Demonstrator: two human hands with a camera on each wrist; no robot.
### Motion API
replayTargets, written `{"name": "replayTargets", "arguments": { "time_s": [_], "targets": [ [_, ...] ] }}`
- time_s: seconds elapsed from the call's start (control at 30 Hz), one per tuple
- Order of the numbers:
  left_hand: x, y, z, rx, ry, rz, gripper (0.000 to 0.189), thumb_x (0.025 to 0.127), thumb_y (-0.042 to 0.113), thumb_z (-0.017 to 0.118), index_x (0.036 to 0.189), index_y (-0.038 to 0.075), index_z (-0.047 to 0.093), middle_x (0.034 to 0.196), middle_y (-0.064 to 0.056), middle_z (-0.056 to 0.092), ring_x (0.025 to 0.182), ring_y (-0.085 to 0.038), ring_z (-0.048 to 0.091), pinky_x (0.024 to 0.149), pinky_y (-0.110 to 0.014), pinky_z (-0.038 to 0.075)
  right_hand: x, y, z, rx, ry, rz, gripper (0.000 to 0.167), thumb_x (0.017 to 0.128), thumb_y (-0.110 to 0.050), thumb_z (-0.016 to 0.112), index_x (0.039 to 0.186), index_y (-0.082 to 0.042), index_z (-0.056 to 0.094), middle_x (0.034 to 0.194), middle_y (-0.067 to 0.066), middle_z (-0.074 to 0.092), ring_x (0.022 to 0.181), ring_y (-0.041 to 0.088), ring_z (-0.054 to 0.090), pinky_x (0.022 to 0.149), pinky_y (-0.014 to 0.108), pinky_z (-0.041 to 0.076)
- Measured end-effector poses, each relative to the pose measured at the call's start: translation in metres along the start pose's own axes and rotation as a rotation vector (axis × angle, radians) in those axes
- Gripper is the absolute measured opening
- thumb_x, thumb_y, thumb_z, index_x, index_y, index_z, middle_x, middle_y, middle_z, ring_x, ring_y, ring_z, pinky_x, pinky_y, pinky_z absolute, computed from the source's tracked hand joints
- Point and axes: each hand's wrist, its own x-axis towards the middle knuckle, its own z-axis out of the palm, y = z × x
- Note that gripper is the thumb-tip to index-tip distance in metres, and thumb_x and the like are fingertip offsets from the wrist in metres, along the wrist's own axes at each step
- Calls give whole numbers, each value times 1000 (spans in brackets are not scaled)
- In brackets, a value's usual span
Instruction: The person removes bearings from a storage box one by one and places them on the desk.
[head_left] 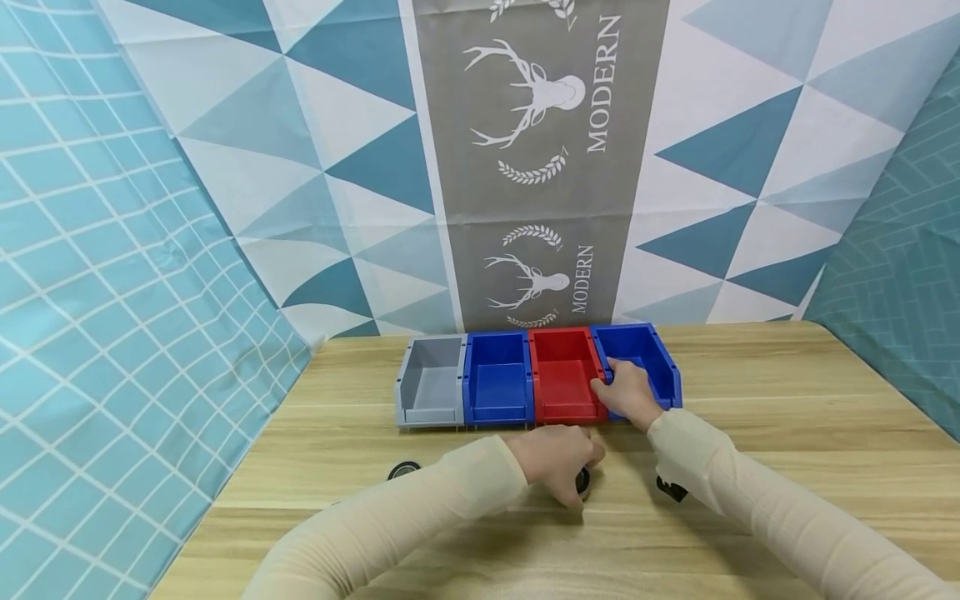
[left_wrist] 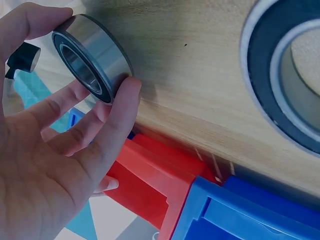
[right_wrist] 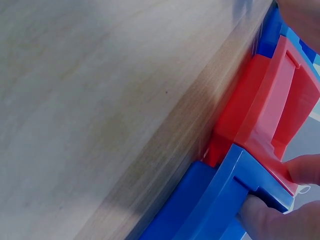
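Note:
My left hand (head_left: 558,462) holds a metal ball bearing (left_wrist: 102,47) with black seals, thumb on one side of the ring and fingertips on the other, in front of the red bin (head_left: 566,379). In the head view, most of this bearing is hidden behind the hand. Farther right, my right hand (head_left: 628,393) pinches the adjoining side walls of the red bin and the right-hand blue bin (right_wrist: 220,200). One digit reaches inside the blue bin, while another lies on the red side.
Left of the red bin stand another blue bin (head_left: 498,383) and a grey bin (head_left: 435,375), joined in a row. A second bearing (head_left: 405,469) lies near the left forearm. Beside the right sleeve is a small black object (head_left: 671,489). Patterned cloth hangs behind the wooden table (head_left: 757,400).

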Motion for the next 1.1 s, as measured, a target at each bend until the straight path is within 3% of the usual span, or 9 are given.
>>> {"name": "replayTargets", "arguments": {
  "time_s": [0.53, 0.8, 1.1],
  "targets": [
    [0, 1, 3, -15, -11, -7, 51, 71, 46, 81, 114, 26, 61, 99, 9, 61, 76, -2, 53, 67, -14, 47, 1, 0, 0, -16, 0, -1, 61, 94, -17, 54, 144, 10, 33, 145, 31, 40, 129, 46, 46, 101, 53, 44],
    [-1, 2, 8, 23, 36, 24, 53, 68, 48, 83, 111, 25, 63, 95, 10, 62, 75, 1, 52, 64, -12, 45, 0, 3, 0, -18, 21, -55, 58, 92, -16, 54, 141, 11, 37, 141, 31, 45, 125, 44, 51, 100, 52, 46],
    [-2, 3, 9, 31, 43, 25, 53, 69, 48, 82, 113, 26, 64, 99, 9, 63, 75, 1, 52, 64, -12, 44, -1, 3, 0, -15, 24, -66, 58, 92, -16, 54, 141, 11, 38, 139, 32, 47, 123, 44, 52, 99, 52, 47]
  ]
}}
